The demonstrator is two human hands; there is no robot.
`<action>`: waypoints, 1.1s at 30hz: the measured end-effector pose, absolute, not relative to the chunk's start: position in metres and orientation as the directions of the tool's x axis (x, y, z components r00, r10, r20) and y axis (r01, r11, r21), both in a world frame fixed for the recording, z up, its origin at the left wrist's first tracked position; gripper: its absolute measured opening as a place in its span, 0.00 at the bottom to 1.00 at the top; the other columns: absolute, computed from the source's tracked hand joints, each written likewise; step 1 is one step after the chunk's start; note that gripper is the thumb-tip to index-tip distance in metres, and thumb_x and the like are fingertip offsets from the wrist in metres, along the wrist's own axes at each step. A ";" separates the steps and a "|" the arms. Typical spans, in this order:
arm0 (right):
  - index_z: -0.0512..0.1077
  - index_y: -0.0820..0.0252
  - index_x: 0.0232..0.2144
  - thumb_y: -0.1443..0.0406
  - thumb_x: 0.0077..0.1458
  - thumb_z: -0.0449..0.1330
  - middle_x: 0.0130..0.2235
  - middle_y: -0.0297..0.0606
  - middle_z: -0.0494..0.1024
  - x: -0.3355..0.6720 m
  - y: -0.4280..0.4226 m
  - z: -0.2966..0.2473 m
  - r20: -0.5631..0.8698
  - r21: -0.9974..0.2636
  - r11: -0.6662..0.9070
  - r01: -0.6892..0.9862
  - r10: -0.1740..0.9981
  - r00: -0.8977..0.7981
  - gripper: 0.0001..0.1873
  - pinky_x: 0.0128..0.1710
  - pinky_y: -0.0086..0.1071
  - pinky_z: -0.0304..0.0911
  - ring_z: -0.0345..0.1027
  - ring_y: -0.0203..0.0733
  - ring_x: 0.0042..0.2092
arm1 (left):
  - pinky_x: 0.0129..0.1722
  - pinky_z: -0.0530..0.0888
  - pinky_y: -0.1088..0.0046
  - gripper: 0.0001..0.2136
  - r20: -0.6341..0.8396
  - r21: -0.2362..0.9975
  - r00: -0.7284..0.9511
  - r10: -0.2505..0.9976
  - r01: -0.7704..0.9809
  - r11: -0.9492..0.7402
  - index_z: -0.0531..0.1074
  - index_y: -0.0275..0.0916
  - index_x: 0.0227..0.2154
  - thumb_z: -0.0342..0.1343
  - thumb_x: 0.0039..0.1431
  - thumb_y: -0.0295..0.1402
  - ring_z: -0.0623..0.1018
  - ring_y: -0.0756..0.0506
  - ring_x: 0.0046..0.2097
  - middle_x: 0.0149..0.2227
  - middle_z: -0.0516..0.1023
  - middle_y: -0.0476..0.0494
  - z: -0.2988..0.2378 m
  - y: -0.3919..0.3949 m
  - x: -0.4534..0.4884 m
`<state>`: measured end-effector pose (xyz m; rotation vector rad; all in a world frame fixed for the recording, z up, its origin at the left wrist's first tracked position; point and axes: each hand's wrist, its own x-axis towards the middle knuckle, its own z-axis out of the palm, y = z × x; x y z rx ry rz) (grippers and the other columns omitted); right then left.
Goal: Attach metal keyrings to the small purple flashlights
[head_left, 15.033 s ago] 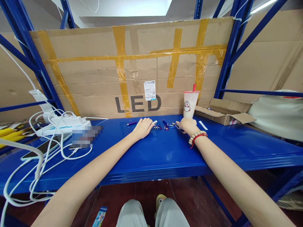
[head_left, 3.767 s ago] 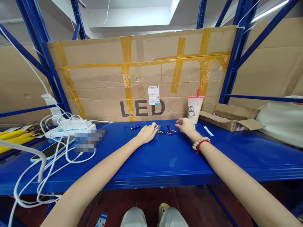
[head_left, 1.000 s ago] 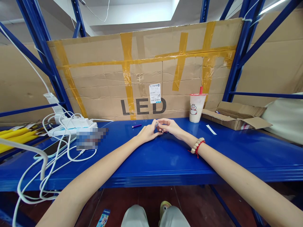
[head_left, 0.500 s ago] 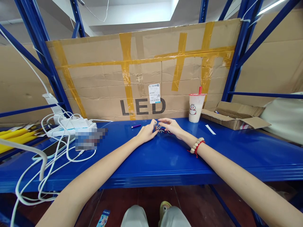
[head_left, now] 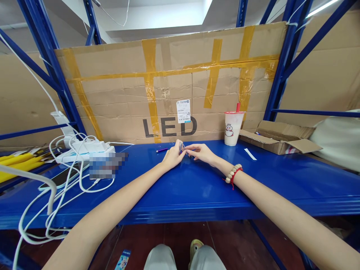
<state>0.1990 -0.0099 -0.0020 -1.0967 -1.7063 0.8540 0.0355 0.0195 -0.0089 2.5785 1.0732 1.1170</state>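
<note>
Over the blue shelf top, my left hand is closed on a small shiny grey metal piece, whose kind I cannot make out. My right hand meets it from the right, thumb and fingertips pinched together on the same small piece. Small dark shiny bits show just below the right fingertips, partly hidden by them. To the left of my left hand lies a short purple metallic tube, touched by neither hand.
A cup with a red straw stands at the back right, beside an open cardboard box and a white paper strip. At left are a power strip, tangled white cables and a phone. A taped cardboard panel closes the back.
My left hand has tilted up slightly, raising the grey metal piece. The right fingers have moved a little left and drawn together at it. Fewer of the dark bits show.
</note>
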 end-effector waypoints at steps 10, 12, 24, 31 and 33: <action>0.73 0.66 0.40 0.68 0.43 0.64 0.35 0.42 0.77 0.198 -0.009 -0.004 0.253 -0.886 0.301 0.353 0.951 -0.176 0.18 0.19 0.19 0.63 0.68 0.32 0.29 | 0.31 0.67 0.74 0.04 0.616 0.415 0.443 0.651 0.521 -0.746 0.55 0.43 0.35 0.43 0.61 0.36 0.75 0.46 0.31 0.29 0.71 0.51 -0.011 0.023 0.036; 0.72 0.65 0.40 0.67 0.42 0.64 0.34 0.42 0.77 0.197 -0.008 -0.004 0.262 -0.886 0.310 0.346 0.948 -0.179 0.18 0.19 0.20 0.63 0.69 0.33 0.30 | 0.30 0.66 0.74 0.05 0.608 0.401 0.452 0.653 0.536 -0.743 0.55 0.43 0.35 0.43 0.60 0.37 0.74 0.47 0.31 0.29 0.71 0.50 -0.011 0.023 0.036; 0.75 0.64 0.31 0.66 0.44 0.62 0.28 0.38 0.77 0.200 -0.006 -0.006 0.346 -0.831 0.389 0.397 0.921 -0.178 0.09 0.18 0.20 0.64 0.68 0.33 0.27 | 0.30 0.66 0.73 0.06 0.526 0.397 0.508 0.682 0.563 -0.725 0.55 0.43 0.35 0.41 0.61 0.39 0.75 0.46 0.31 0.27 0.71 0.50 -0.008 0.018 0.036; 0.74 0.65 0.30 0.69 0.43 0.61 0.25 0.37 0.75 0.199 -0.007 -0.004 0.333 -0.845 0.362 0.394 0.932 -0.143 0.07 0.18 0.20 0.63 0.68 0.32 0.27 | 0.26 0.64 0.75 0.10 0.554 0.356 0.522 0.649 0.556 -0.751 0.55 0.42 0.36 0.43 0.60 0.43 0.73 0.47 0.28 0.27 0.70 0.52 -0.007 0.016 0.036; 0.74 0.66 0.31 0.71 0.43 0.60 0.25 0.36 0.75 0.200 -0.007 -0.005 0.339 -0.843 0.365 0.394 0.931 -0.138 0.08 0.18 0.20 0.63 0.67 0.32 0.27 | 0.26 0.64 0.75 0.11 0.555 0.364 0.535 0.637 0.532 -0.764 0.55 0.42 0.36 0.44 0.59 0.44 0.73 0.47 0.28 0.28 0.70 0.52 -0.008 0.017 0.035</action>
